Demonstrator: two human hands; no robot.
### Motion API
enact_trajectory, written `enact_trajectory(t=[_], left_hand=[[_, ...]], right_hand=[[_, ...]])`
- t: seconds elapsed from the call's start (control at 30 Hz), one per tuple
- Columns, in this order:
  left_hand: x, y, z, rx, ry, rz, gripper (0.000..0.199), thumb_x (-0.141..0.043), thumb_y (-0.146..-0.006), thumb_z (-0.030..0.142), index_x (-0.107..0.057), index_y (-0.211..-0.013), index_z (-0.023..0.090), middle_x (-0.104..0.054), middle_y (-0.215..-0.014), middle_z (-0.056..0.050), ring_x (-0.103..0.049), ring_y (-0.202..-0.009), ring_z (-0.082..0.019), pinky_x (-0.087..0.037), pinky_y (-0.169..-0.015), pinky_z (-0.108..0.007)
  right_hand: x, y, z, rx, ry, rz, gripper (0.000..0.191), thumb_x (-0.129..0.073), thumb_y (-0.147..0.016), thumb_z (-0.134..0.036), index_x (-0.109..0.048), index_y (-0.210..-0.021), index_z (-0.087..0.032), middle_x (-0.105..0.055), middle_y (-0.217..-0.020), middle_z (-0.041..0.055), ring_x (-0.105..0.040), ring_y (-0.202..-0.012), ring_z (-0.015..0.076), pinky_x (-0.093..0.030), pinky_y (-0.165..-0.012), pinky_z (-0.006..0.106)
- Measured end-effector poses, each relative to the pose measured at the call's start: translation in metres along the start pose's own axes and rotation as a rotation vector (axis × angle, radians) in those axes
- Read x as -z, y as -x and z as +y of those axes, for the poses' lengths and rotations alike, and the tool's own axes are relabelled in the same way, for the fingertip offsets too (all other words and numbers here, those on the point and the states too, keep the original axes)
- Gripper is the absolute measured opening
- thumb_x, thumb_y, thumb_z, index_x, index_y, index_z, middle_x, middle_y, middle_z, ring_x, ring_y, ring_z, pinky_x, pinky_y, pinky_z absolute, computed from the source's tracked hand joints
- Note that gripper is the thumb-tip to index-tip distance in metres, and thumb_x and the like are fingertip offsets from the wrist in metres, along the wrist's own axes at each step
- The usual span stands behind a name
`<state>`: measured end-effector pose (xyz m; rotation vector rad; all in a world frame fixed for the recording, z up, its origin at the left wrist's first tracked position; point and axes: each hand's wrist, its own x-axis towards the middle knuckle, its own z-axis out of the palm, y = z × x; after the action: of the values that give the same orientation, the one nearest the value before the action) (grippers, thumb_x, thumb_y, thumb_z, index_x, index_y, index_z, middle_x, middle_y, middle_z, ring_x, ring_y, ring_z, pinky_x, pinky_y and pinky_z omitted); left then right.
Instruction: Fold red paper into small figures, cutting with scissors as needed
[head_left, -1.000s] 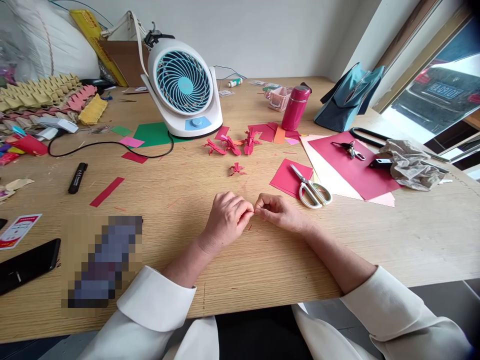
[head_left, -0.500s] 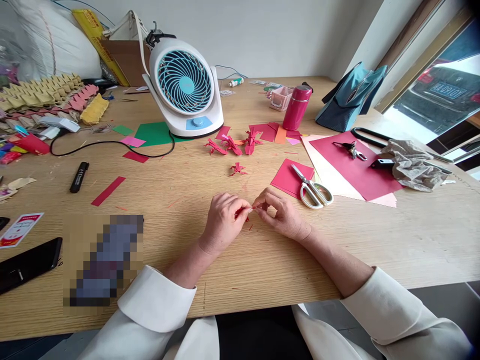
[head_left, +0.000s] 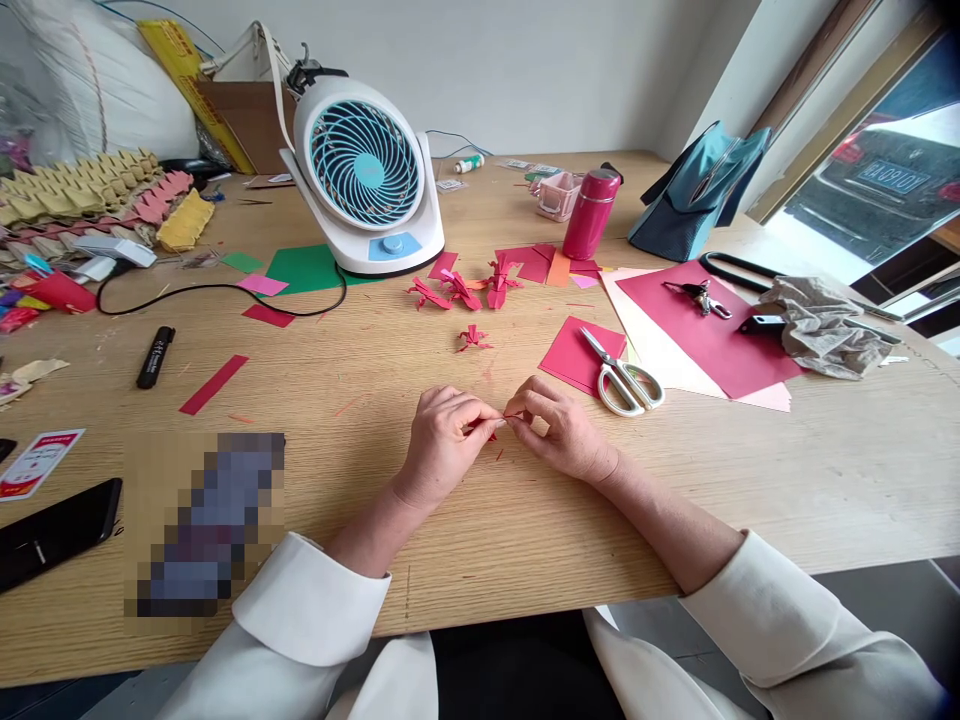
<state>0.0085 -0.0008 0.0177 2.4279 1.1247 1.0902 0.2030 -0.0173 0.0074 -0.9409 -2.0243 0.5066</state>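
Note:
My left hand (head_left: pixel 448 438) and my right hand (head_left: pixel 556 428) meet fingertip to fingertip above the front middle of the table. Both are closed in a pinch on a small folded red paper piece (head_left: pixel 493 437), which the fingers mostly cover. Beyond them lies a small red paper figure with pointed limbs (head_left: pixel 472 338). Several similar figures (head_left: pixel 501 284) stand in a row behind it. To the right of my hands, white-handled scissors (head_left: pixel 628 385) rest partly on red paper squares (head_left: pixel 574 350).
A white and blue fan (head_left: pixel 367 180) stands at the back, its black cord running left. A pink-red flask (head_left: pixel 592 215), a teal bag (head_left: pixel 701 195) and large paper sheets (head_left: pixel 697 310) occupy the right. Left are a black marker (head_left: pixel 155 357), a red strip (head_left: pixel 214 385) and a phone (head_left: pixel 56 535).
Both hands keep their pinch in almost the same place, with only a slight shift of the fingers. The whole view has moved a little.

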Motion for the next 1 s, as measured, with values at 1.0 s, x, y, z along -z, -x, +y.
enact_trajectory(t=[1.0], left_hand=[[0.0008,-0.0023,0.0030,0.001,0.039,-0.040,0.014,-0.062,-0.086,0.014,-0.058,-0.075,0.020,-0.066,-0.073,0.000,-0.054,-0.075,-0.017,-0.041,-0.077,-0.033]], right_hand=[[0.0011,0.0013,-0.0032,-0.014,-0.065,0.029,0.008,-0.055,-0.094,-0.021,-0.058,-0.101,-0.019,-0.057,-0.091,0.0045,-0.057,-0.071,0.0135,-0.050,-0.069,0.030]])
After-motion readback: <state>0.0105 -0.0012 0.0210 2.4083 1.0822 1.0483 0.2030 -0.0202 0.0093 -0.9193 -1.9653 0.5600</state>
